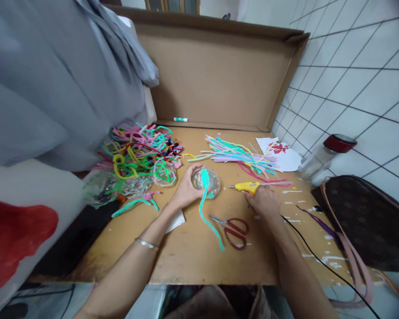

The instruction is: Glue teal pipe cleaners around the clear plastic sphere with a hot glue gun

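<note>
My left hand (189,188) is closed around the side of a round clear ball (214,182) that looks like glass or plastic. A turquoise pipe cleaner (204,208) lies over the ball's top, and its long tail runs down onto the table. My right hand (265,201) grips a yellow glue gun (248,186) by its handle, with the nozzle pointing left toward the ball, a gap between them. Between my arms, red-handled scissors (234,231) lie with their blades toward the upper left. What is inside the ball is hard to make out.
A tangled pile of coloured pipe cleaners (139,148) and clear balls (136,185) sit at left. A straight bundle of pipe cleaners (242,155) lies at the back. On the right stand a bottle (319,159) and brown bag (369,221); a black cord (314,251) trails nearby.
</note>
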`<state>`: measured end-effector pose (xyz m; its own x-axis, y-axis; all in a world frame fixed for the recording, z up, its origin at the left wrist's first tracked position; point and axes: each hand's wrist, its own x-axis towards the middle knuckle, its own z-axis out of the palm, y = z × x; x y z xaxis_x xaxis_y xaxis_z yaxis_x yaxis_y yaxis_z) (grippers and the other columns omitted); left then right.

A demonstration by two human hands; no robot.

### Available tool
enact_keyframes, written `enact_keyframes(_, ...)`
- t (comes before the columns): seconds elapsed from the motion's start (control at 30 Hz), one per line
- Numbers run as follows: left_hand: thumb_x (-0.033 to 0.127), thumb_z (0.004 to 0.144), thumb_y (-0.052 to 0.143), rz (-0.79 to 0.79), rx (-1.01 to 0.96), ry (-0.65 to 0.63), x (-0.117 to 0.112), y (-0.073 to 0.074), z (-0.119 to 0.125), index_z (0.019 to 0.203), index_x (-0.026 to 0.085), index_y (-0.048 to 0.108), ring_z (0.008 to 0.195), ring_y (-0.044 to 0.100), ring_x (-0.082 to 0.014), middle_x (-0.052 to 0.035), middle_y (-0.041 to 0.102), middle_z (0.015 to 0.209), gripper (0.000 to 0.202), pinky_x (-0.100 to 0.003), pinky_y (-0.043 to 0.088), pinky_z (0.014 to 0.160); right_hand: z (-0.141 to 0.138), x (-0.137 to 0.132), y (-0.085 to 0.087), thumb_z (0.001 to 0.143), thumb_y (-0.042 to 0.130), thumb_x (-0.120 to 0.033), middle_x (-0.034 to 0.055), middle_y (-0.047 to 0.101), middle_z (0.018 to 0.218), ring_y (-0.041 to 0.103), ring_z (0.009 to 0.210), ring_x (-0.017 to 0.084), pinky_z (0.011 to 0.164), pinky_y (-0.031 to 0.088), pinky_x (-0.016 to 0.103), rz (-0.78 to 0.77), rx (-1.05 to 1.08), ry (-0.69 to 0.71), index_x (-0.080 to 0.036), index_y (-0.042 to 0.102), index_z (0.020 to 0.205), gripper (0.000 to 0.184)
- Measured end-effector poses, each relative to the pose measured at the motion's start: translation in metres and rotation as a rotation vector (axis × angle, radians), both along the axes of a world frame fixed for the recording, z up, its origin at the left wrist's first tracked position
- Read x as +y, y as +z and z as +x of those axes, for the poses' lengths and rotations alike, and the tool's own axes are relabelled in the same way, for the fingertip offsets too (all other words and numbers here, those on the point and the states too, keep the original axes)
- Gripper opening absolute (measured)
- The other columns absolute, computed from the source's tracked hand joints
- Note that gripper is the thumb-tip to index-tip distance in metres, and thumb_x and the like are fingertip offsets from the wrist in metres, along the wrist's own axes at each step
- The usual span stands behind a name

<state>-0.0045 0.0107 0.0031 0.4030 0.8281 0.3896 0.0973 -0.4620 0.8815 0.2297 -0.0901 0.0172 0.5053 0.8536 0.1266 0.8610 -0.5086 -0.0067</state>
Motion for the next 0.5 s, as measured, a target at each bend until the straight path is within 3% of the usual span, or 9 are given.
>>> enact_keyframes(0.13, 0.043, 0.058, 0.085, -0.064, -0.081, -0.027, 0.005, -0.005, 0.000, 0.122, 0.019, 0.041, 0.127, 0.055, -0.0299, -0.0173, 0.057, 0.131, 0.081, -0.047, 0.044, 0.108, 0.006, 0.001, 0.002, 0.085, 0.053, -0.042, 0.0210, 0.071, 0.099, 0.069, 0.088, 0.029, 0.064, 0.044, 0.032, -0.037, 0.090, -0.029, -0.008, 0.068, 0.100, 0.040)
enact_keyframes(0.23, 0.042, 0.060, 0.084, -0.101, -0.119, -0.057, 0.005, -0.007, 0.000, 0.121, 0.019, 0.042, 0.124, 0.057, -0.0294, -0.0157, 0.057, 0.132, 0.077, -0.045, 0.046, 0.105, 0.011, 0.002, 0.003, 0.080, 0.053, -0.045, 0.0178, 0.072, 0.090, 0.068, 0.082, 0.028, 0.060, 0.041, 0.031, 0.025, 0.175, -0.030, -0.013, 0.069, 0.093, 0.038)
enact_keyframes(0.5, 0.040, 0.051, 0.089, -0.230, -0.171, -0.087, 0.003, 0.000, 0.000, 0.118, 0.019, 0.044, 0.129, 0.051, -0.0325, -0.0156, 0.056, 0.132, 0.083, -0.045, 0.041, 0.109, 0.007, 0.003, 0.007, 0.061, 0.058, -0.048, 0.0112, 0.069, 0.084, 0.059, 0.071, 0.024, 0.066, 0.046, 0.035, 0.751, 0.360, 0.031, -0.015, 0.065, 0.093, 0.047)
